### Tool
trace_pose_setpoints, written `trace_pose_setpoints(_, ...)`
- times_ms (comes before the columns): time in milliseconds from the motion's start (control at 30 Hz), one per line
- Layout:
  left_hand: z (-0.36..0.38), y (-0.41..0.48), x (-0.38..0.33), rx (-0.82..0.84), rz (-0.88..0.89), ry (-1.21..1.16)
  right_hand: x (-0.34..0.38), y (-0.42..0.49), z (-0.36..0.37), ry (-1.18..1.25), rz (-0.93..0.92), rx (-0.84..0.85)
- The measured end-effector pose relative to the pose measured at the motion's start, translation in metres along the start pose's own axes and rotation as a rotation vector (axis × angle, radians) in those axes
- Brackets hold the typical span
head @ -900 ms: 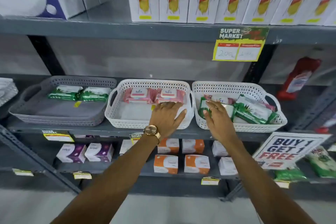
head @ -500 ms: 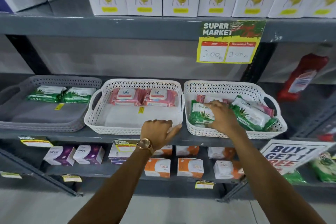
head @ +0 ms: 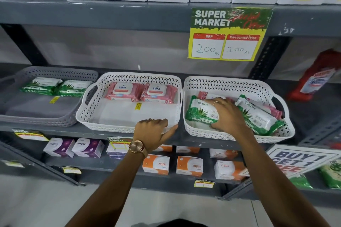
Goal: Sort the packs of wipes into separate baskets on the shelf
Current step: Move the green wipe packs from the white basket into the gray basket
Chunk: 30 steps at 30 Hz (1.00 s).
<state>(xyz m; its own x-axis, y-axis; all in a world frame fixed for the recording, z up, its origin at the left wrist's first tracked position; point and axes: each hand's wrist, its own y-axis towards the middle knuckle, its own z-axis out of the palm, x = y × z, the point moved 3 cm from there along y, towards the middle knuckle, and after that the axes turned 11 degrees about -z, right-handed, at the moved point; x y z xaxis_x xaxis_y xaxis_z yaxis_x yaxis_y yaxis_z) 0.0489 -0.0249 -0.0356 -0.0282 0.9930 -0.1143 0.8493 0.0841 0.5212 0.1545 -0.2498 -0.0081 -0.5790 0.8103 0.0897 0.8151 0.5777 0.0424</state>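
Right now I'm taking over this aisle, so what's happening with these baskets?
A person is sorting wipes by kind. The right hand is closing on a green Origami pack in the right white basket, which holds mixed green and pink packs. The left hand rests on the front rim of the middle white basket, which holds two pink Kara packs. The grey basket holds two green packs.
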Motion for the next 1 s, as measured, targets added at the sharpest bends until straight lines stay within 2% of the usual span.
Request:
trace_pose_setpoints(233, -0.009, -0.003, 0.014, 0.009, 0.194, -0.073, 0.011, 0.001, -0.033, 0.008, 0.110, -0.205)
trace_pose_setpoints(367, -0.023, -0.012, 0.042, 0.028, 0.172, -0.138, 0.044, 0.004, -0.061, 0.108, 0.121, -0.366)
trace_pose_setpoints(600, -0.065, -0.041, 0.155, 0.011, 0.178, -0.168, 0.179, 0.060, -0.055, 0.434, -0.027, -0.304)
trace_pose_setpoints(667, -0.080, -0.047, 0.198, -0.047, 0.134, -0.130, 0.226, 0.082, -0.047, 0.503, -0.069, -0.262)
trace_pose_setpoints(733, -0.094, -0.052, 0.246, -0.097, 0.013, -0.074, 0.272, 0.105, -0.040, 0.568, -0.113, -0.243)
trace_pose_setpoints(867, -0.106, -0.052, 0.322, -0.048, -0.285, 0.037, 0.346, 0.154, -0.031, 0.594, -0.208, -0.258)
trace_pose_setpoints(1000, -0.091, -0.049, 0.361, 0.026, -0.313, 0.059, 0.412, 0.209, -0.014, 0.478, -0.265, -0.163)
